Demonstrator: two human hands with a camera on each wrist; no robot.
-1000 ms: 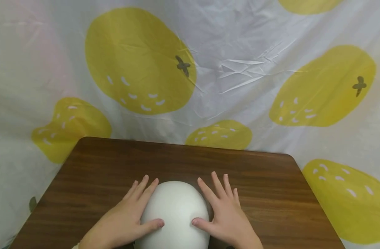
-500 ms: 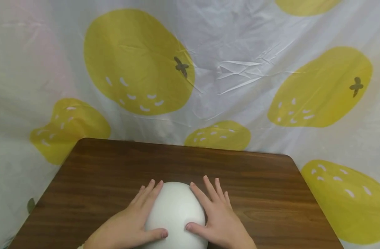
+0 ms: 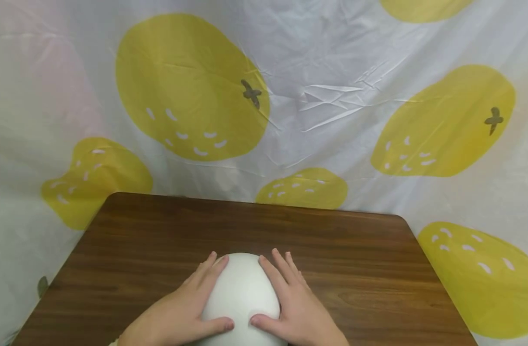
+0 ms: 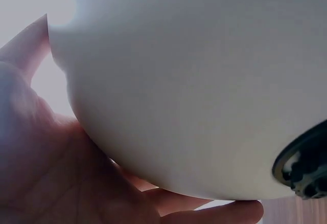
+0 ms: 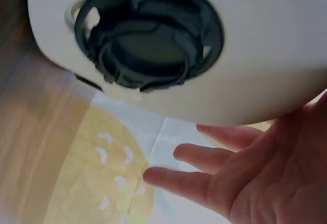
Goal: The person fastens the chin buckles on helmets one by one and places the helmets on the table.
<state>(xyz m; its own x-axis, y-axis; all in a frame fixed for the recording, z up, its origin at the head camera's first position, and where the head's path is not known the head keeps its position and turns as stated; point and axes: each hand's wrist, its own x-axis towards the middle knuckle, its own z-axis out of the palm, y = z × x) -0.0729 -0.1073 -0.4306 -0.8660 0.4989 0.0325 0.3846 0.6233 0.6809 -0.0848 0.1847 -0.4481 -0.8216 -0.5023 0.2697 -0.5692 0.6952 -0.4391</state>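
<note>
A smooth white dome-shaped object (image 3: 242,288) stands at the bottom middle of the head view, its lower part cut off by the frame. My left hand (image 3: 177,307) lies along its left side, thumb on the near face and fingers extended toward the far edge. On the opposite side my right hand (image 3: 300,307) touches it with thumb and forefinger. In the right wrist view, several outstretched fingers (image 5: 189,180) show below the white surface, at least partly apart from it. A black round fitting with cutouts (image 5: 150,35) sits on the object's surface there. The object's exact kind is unclear.
A dark brown wood-grain table (image 3: 160,240) with rounded far corners lies under the hands. Behind it hangs a white cloth (image 3: 324,48) printed with yellow lemons, right up against the table's far edge.
Both hands have drawn closer around the white dome, the right one moving left the most. The spread fingers of the right hand have come nearer together. The dome shows no clear movement.
</note>
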